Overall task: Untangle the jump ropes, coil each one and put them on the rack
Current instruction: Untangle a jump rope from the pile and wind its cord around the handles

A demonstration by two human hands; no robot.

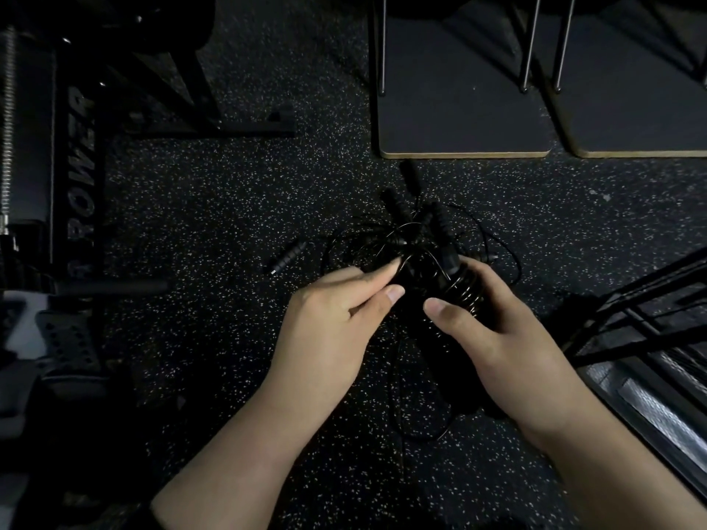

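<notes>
A tangle of black jump ropes (417, 242) lies on the speckled rubber floor in the middle of the view, thin cords looping out around it. Several black handles (398, 208) stick up from the far side of the tangle. My right hand (493, 323) grips a rope-wrapped handle bundle (461, 288) at the near side of the tangle. My left hand (336, 315) pinches a thin cord at the tangle's left side between thumb and forefinger. One loose handle (289, 256) lies apart on the floor to the left.
A black metal rack frame (631, 319) stands at the right. Two dark boards on thin metal legs (463, 109) sit at the back right. A weight machine marked POWER (82, 177) fills the left side. Speckled floor lies between them.
</notes>
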